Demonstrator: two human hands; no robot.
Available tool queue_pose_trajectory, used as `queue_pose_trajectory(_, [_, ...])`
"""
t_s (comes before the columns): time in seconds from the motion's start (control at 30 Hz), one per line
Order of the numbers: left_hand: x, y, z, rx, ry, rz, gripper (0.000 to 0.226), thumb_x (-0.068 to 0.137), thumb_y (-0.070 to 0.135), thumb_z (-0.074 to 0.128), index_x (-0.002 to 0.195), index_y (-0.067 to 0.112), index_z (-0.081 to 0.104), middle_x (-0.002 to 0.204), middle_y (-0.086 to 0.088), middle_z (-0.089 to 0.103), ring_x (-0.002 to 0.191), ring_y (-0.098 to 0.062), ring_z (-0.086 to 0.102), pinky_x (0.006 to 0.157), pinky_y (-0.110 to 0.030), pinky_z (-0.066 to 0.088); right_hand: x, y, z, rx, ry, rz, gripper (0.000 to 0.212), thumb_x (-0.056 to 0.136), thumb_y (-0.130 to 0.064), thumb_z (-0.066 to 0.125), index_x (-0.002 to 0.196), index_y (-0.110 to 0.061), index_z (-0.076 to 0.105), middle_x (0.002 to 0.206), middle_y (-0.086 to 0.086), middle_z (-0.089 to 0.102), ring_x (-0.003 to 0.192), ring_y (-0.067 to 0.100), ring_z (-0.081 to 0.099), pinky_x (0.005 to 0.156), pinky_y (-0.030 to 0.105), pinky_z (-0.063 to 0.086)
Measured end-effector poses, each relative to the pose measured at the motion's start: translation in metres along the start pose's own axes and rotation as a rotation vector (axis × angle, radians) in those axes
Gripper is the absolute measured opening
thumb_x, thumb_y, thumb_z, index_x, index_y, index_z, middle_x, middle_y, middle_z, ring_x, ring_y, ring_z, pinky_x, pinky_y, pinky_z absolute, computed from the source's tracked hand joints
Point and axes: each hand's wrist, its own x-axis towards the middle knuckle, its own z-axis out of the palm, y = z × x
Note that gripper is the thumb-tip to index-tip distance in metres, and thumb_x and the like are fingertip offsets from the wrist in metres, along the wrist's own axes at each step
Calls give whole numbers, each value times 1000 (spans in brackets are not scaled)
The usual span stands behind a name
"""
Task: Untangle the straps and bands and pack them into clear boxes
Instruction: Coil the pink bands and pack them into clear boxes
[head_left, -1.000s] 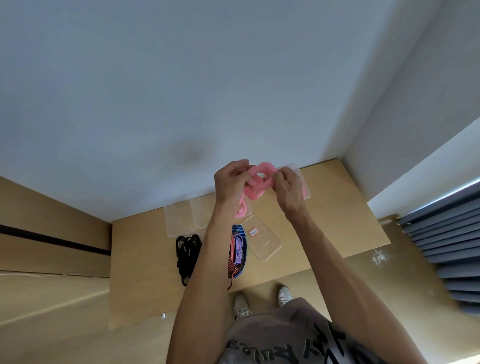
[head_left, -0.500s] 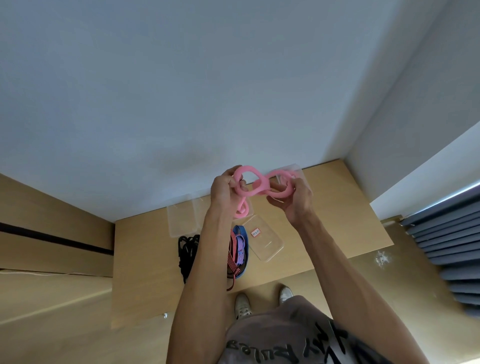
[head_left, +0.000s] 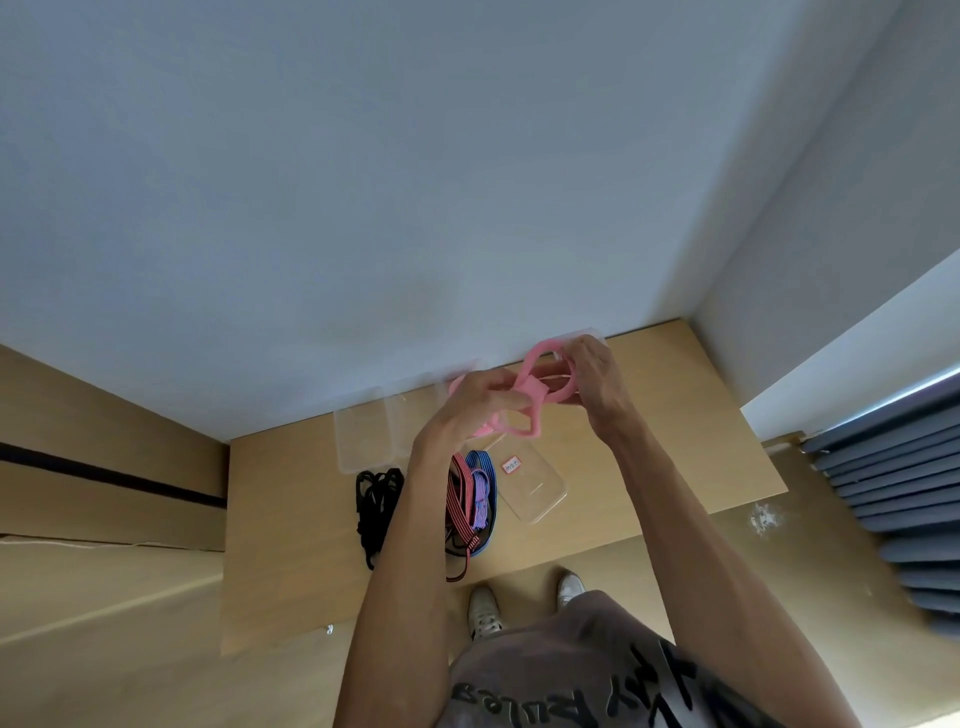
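Head view is showing both hands working a pink band (head_left: 524, 410) in the air above the desk (head_left: 291, 519), near the wall. The left hand (head_left: 470, 405) is pinching one twisted loop with curled fingers; the right hand (head_left: 592, 382) is gripping the far loop. To do this well, I judge they should be easing the loops apart gently, following each twist rather than tugging, before laying it in a clear box (head_left: 363, 436) just beside.

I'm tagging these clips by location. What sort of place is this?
Probably a plain indoor room, home or office: a light wooden table set against a bare wall, wood flooring, and a dark pleated curtain at right.
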Motion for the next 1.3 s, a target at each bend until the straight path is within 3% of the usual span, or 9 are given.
queue_pose_trajectory(0.13, [-1, -5, 3, -63, 17, -35, 16, 71, 8, 79, 79, 22, 79, 71, -1, 69, 65, -17, 60, 63, -28, 46, 1, 4, 6, -67, 92, 115, 25, 98, -30, 60, 104, -7, 63, 91, 13, 76, 74, 26, 75, 64, 42, 62])
queue_pose_trajectory(0.23, [1, -4, 12, -141, 147, -79, 13, 67, 2, 78, 75, 11, 79, 72, -10, 71, 66, -23, 65, 71, -36, 52, 0, 13, 17, -64, 182, 113, 31, 90, -37, 70, 106, -12, 63, 95, 8, 73, 86, 26, 74, 73, 46, 64])
queue_pose_trajectory(0.37, [6, -10, 15, -297, 321, -174, 18, 75, -5, 78, 68, 12, 78, 68, -12, 72, 69, -27, 66, 77, -43, 56, -4, 29, 21, 3, 83, 149, 59, 82, -23, 78, 132, -12, 49, 112, 10, 68, 97, 24, 71, 80, 42, 62])
queue_pose_trajectory(0.47, [6, -16, 20, -330, 345, -186, 14, 79, -2, 79, 78, 11, 74, 65, -4, 73, 65, -21, 68, 70, -35, 59, -5, 38, 21, -81, 80, 148, 53, 81, -9, 75, 130, -12, 53, 105, 15, 69, 91, 27, 71, 76, 38, 60])
queue_pose_trajectory(0.63, [-3, -37, 30, -505, 394, -290, 15, 84, 13, 76, 98, 9, 73, 91, -14, 78, 76, -26, 73, 67, -35, 60, -5, 49, 18, -25, 91, 239, 49, 83, -5, 79, 126, -8, 57, 98, 15, 72, 83, 25, 72, 64, 32, 58])
queue_pose_trajectory(0.77, [-7, -59, 44, -477, 490, -380, 8, 84, 3, 71, 91, 4, 74, 78, -14, 76, 61, -25, 72, 54, -31, 58, -12, 73, 19, -137, 84, 304, 49, 82, -1, 78, 127, 0, 59, 95, 12, 71, 79, 23, 69, 66, 28, 58])
queue_pose_trajectory(0.97, [3, -71, 35, -423, 513, -354, 14, 84, 1, 73, 94, 11, 75, 77, -10, 76, 67, -21, 73, 54, -31, 57, 5, 82, 42, -241, 57, 279, 47, 84, -4, 74, 129, -1, 60, 103, 16, 71, 94, 35, 71, 86, 53, 58])
queue_pose_trajectory(1.17, [23, -85, -5, -276, 589, -322, 15, 82, 2, 71, 84, 15, 76, 82, -18, 75, 66, -25, 73, 58, -34, 60, 37, 85, 78, -394, 19, 246, 53, 80, -3, 69, 132, -9, 62, 109, 13, 72, 93, 23, 69, 87, 38, 57])
queue_pose_trajectory(1.3, [33, -118, -16, -162, 566, -318, 16, 84, 4, 73, 100, 7, 76, 83, -18, 75, 75, -35, 73, 71, -45, 63, 45, 106, 95, -494, 51, 266, 52, 79, 2, 69, 130, -6, 62, 109, 13, 74, 87, 18, 68, 83, 31, 57])
